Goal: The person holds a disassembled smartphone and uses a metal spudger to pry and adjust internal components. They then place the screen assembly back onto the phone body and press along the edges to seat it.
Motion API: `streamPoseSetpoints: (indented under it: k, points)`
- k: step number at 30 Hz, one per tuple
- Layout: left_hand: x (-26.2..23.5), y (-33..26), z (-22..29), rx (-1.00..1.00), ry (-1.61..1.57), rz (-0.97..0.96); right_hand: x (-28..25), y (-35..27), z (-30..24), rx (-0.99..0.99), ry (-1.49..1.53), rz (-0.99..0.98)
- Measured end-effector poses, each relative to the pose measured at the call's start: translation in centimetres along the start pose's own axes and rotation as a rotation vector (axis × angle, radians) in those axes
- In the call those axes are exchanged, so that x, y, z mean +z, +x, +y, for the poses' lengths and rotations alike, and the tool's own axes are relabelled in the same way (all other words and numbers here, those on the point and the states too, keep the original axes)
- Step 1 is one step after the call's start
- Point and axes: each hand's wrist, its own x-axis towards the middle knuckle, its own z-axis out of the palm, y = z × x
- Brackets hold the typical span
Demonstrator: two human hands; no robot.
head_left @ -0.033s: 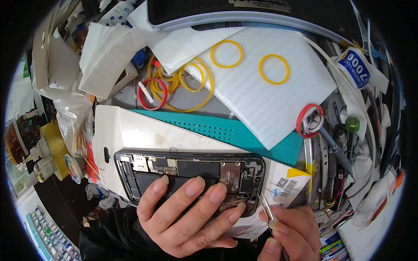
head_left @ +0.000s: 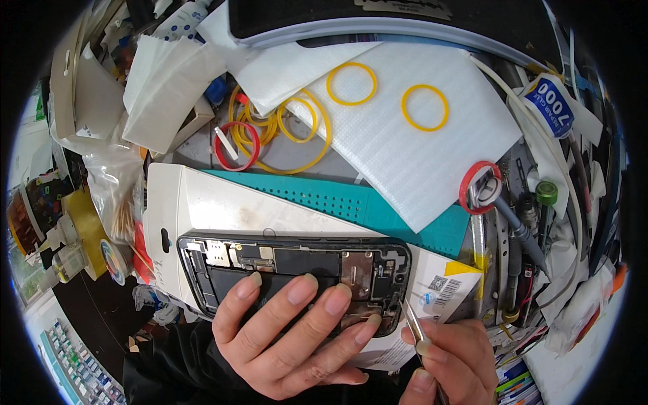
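An opened smartphone (head_left: 290,260) with its back off and its dark insides showing lies flat on a white card package (head_left: 223,206). My left hand (head_left: 290,337) presses down on the phone, four fingers spread over its lower half. My right hand (head_left: 449,361) pinches a pair of thin metal tweezers (head_left: 413,324). Their tips point at the phone's lower right corner, beside my left little finger. Whether the tips hold anything is too small to tell.
A teal mat (head_left: 351,199) and a white foam sheet (head_left: 418,148) lie behind the phone. Yellow rings (head_left: 351,83) and red rings (head_left: 236,145) are scattered on them. Tape rolls (head_left: 84,229) crowd the left; hand tools (head_left: 520,229) and a glue tube (head_left: 550,101) crowd the right.
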Motion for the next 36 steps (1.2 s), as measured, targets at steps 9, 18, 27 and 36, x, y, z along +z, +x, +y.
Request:
streamPoseSetpoints:
  k: [9,18,27,36]
  points:
    - [-0.08,0.05,0.01,-0.004,-0.002,-0.007,0.05,-0.17,0.06,-0.006,0.006,0.009]
    - [-0.24,-0.11,-0.09,0.0,-0.006,-0.032,0.0,-0.32,-0.03,0.007,-0.002,0.007]
    - [0.24,-0.25,-0.37,0.025,-0.003,0.008,0.0,-0.17,-0.05,0.01,-0.003,-0.018]
    - [-0.16,-0.23,-0.19,0.012,0.001,-0.037,-0.14,-0.1,-0.12,0.017,-0.011,-0.03]
